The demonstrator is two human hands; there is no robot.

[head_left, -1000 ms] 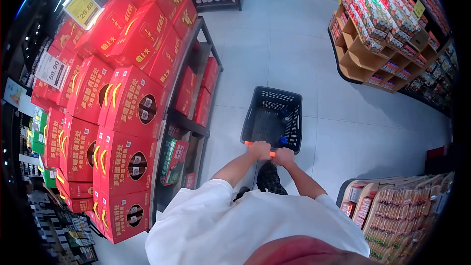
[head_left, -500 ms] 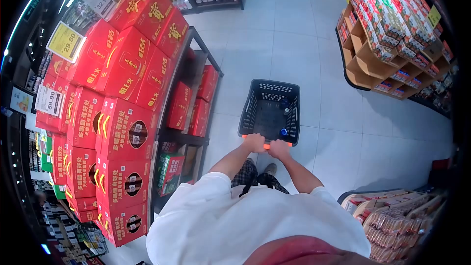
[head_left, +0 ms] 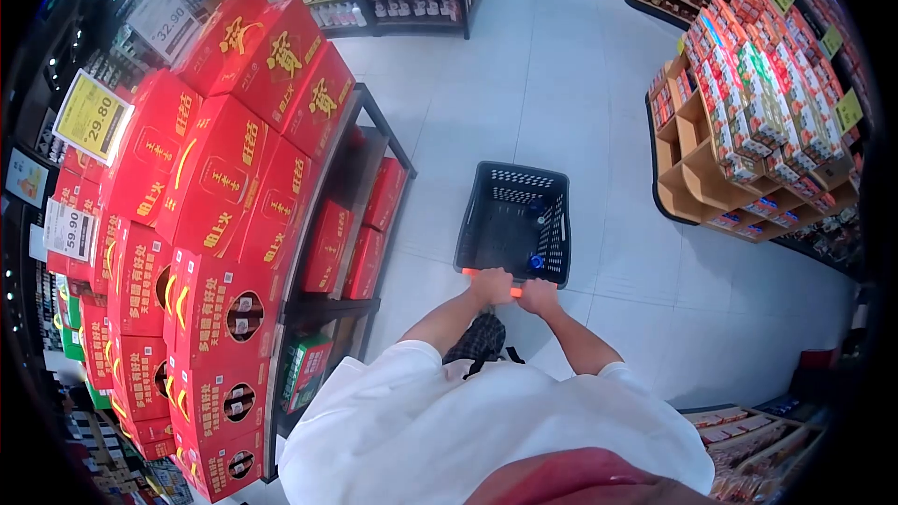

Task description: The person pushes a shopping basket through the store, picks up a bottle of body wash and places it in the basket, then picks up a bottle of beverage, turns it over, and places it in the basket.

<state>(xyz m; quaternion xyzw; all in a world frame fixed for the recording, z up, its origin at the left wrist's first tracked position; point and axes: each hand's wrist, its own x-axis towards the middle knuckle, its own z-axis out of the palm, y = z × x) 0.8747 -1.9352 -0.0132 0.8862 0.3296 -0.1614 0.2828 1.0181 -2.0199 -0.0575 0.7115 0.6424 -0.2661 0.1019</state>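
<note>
Boxes [head_left: 220, 318], red, stacked at far left; round windows in the lower ones show bottles. Shelf [head_left: 354, 178] beside them has more red boxes inside. Basket [head_left: 496, 234] is ahead of us, mid-aisle. Our left hand [head_left: 491, 287] is wrapped round its orange handle [head_left: 516, 293], right hand [head_left: 540, 296] gripping just beside. Inside: blue item [head_left: 535, 262] near us, smaller one beyond, unclear. Right: wooden stand [head_left: 716, 189], compartments part-filled, cartons [head_left: 758, 98] on top.

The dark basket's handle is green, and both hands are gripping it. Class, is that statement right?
Not quite: the handle is orange, not green, as the head view shows. The left hand and right hand do both grip it, and the basket is dark.
</note>
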